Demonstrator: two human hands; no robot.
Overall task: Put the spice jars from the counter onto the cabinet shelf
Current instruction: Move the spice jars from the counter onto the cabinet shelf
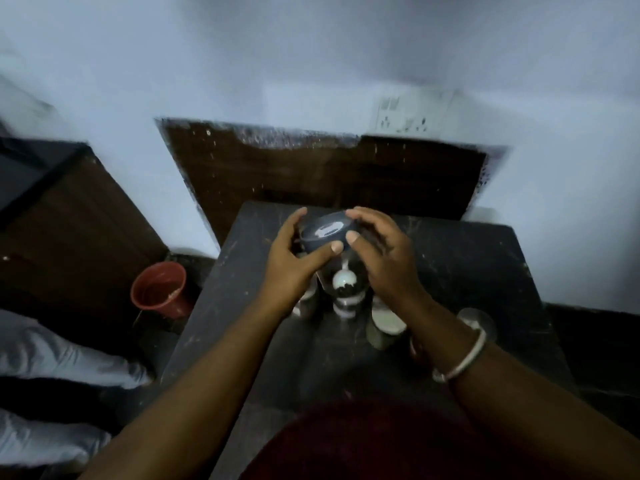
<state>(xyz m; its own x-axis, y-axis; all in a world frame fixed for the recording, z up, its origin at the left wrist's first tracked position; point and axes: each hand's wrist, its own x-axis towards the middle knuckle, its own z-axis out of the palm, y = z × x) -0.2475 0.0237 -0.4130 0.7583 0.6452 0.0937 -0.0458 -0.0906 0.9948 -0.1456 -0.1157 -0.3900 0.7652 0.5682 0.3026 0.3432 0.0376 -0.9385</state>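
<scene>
A red pot [160, 289] stands beside a brown wooden panel [79, 237], a switchboard [405, 114] on the wall [311, 64].

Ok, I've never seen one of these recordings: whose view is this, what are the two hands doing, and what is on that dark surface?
No machine here: a person wears a wide-angle camera on the head, so this single picture looks forward and down at their own arms. The left hand and the right hand both curl round a jar with a dark lid, over a dark counter. Under the hands stand a few smaller spice jars; blur makes an exact count unsure. The right wrist wears a metal bangle. Left of the counter, lower down, sits a reddish pot. I cannot make out a cabinet shelf for certain.
</scene>
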